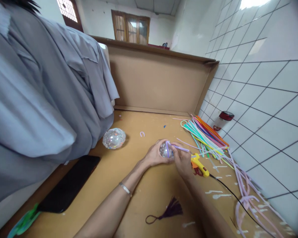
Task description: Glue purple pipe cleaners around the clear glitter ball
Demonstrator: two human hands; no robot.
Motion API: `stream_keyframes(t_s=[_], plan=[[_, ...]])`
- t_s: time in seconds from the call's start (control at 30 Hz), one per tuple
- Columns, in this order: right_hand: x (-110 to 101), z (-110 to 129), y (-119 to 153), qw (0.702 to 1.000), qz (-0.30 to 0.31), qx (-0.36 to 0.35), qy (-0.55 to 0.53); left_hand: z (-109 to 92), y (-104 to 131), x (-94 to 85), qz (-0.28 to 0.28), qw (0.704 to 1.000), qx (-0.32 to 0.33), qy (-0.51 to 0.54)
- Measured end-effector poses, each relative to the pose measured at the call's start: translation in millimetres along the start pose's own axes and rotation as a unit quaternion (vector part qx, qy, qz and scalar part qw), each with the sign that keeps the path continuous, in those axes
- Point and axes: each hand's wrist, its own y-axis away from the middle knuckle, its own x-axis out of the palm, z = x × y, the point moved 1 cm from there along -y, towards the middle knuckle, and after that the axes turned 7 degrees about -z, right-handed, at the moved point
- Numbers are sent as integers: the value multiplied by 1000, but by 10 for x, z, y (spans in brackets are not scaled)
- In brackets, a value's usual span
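A small clear plastic ball sits in my left hand, whose fingers curve around its side. Across the ball runs a lilac pipe cleaner, pinched near the ball by my right hand; its free end points right. Just beyond that hand lies a yellow hot glue gun with a black cord, partly over red-handled scissors. Nearer to me rests a dark purple tassel with a loop. My fingers hide part of the ball.
Colourful pipe cleaners lie at the right, with lilac ones closer to me. A red-lidded jar stands by the tiled wall. At left are a clear bowl-like piece, a black phone and a person's grey clothing. Cardboard stands behind.
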Motion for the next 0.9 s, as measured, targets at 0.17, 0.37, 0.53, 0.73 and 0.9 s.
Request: stream_keyframes(t_s=[0.17,0.37,0.53,0.73,0.9], plan=[[-18,-3,-10,1000,-5,5,-1,17,-5,7,-3,1000,14,-21],[-15,-33,-2,1000,-4,-9,6,-28,-7,-3,-2,999,27,-38],[-7,-31,9,1000,0,-10,1,-51,-10,-9,-2,999,13,-33],[6,-28,-4,1000,-2,-30,-3,-36,-12,-16,-3,1000,9,-28],[10,10,15,999,-5,-43,30,16,4,11,-29,999,-32,-1]])
